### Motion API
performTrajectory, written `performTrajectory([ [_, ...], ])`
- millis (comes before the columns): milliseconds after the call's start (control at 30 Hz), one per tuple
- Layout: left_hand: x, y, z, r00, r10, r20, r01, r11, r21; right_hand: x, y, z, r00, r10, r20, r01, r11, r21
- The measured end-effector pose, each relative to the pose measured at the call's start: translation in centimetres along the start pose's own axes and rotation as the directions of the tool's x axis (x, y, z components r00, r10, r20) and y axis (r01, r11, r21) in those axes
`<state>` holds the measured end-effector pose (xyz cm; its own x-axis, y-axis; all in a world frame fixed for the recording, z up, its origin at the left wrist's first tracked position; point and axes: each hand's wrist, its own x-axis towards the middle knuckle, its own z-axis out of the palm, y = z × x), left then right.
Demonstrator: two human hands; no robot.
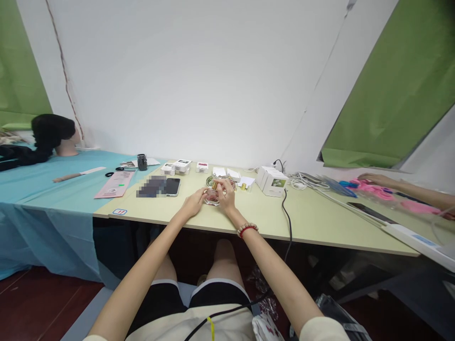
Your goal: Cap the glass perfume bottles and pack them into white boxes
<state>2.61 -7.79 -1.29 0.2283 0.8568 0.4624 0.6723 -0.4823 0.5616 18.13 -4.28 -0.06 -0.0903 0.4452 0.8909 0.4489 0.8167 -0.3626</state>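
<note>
Glass dish (pixel 212 201), apparently mid-work, remainder unclear.
Between left hand (pixel 194 203) and right hand (pixel 227 197), fingers (pixel 223 183) bent; cannot tell either grip.

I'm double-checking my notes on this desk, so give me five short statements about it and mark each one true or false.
1. The left hand and right hand are both at a small clear item. True.
2. The beaded bracelet is on the left wrist. False: it is on the right.
3. The pink packet lies left of the phone. True.
4. A black cable hangs over the table edge. True.
5. The mannequin head lies on the floor. False: it is on the blue cloth.
</note>
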Motion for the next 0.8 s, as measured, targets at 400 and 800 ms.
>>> performTrajectory([
  [400, 0.05, -0.07, 0.01, 1.000, 0.011, 0.005, -0.011, 1.000, 0.011, -0.13, 0.30, 0.13, 1.000, 0.022, 0.014, -0.022, 1.000, -0.018],
  [800, -0.13, -0.06, -0.11, 1.000, 0.012, 0.009, -0.012, 0.999, 0.038, -0.72, -0.20, 0.18, 0.983, -0.046, 0.177, 0.062, 0.994, -0.085],
])
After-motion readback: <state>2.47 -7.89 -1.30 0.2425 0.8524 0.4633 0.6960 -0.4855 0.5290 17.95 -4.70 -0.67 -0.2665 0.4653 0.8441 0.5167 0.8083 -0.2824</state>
